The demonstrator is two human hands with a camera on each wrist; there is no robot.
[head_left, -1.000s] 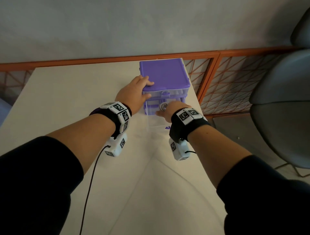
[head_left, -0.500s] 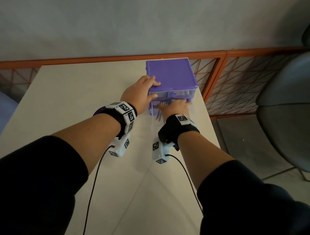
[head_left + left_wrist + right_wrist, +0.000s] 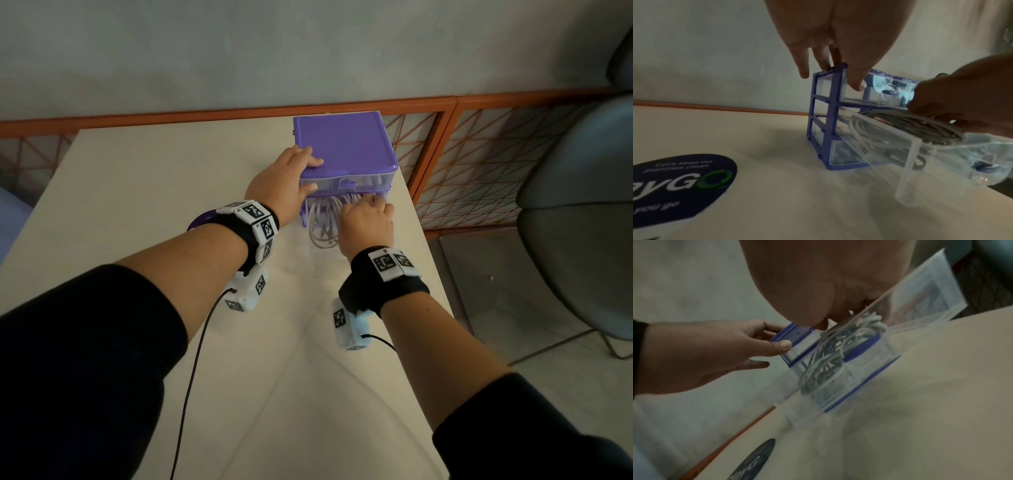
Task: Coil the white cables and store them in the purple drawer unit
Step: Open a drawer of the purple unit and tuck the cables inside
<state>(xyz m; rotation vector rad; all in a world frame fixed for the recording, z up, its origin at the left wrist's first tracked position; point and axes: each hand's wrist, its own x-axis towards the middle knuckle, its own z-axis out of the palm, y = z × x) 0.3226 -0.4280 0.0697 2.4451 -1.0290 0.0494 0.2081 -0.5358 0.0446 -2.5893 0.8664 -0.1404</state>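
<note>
The purple drawer unit (image 3: 342, 150) stands at the table's far right edge. My left hand (image 3: 287, 178) clasps its front left corner, fingers on the lid and thumb on the top drawer's front (image 3: 786, 345). A clear drawer (image 3: 910, 162) is pulled out below and tilts down towards me. A coil of white cables (image 3: 323, 219) lies in it, partly over its rim. My right hand (image 3: 366, 219) lies on the coil with fingers curled over the loops (image 3: 900, 128). Those fingertips are hidden in the right wrist view. The top drawer is closed.
A round dark blue sticker (image 3: 674, 183) lies on the beige table (image 3: 171, 205) left of the unit. An orange mesh railing (image 3: 445, 144) runs behind and to the right. A grey chair (image 3: 582, 205) stands beyond the table's right edge. Black wrist-camera leads trail over the table.
My right hand has moved from the drawer's front onto the cable coil and pushed it further into the pulled-out drawer. The left hand has kept its hold on the unit's corner.
</note>
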